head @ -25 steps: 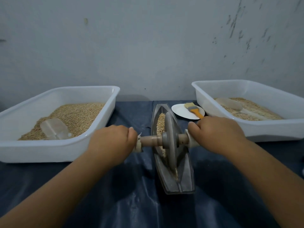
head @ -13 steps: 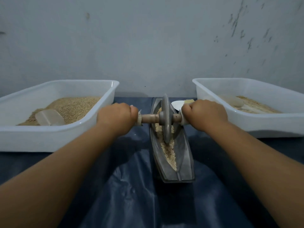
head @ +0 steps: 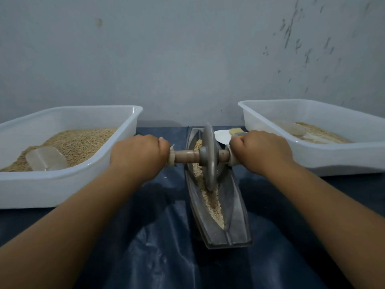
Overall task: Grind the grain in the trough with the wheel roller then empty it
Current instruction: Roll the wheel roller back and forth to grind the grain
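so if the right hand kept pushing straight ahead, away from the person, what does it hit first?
Probably the white plate with the brush on it, just beyond the right hand, then the wall. Depth is unclear; the right tub looks off to the side.

The trough (head: 218, 207) is lying at the centre of the table (head: 145, 257), running away from the viewer. Grain (head: 210, 202) is lying in the trough, and the wheel (head: 209, 158) is standing in it, toward its far half. The left hand (head: 138, 156) is sitting left of the trough and the right hand (head: 261, 150) right of it, each on an axle end. A tub (head: 68, 184) is sitting farther left, holding a scoop (head: 45, 159). A second tub (head: 333, 161) is sitting right. A plate (head: 221, 137) is lying behind the trough, just right.
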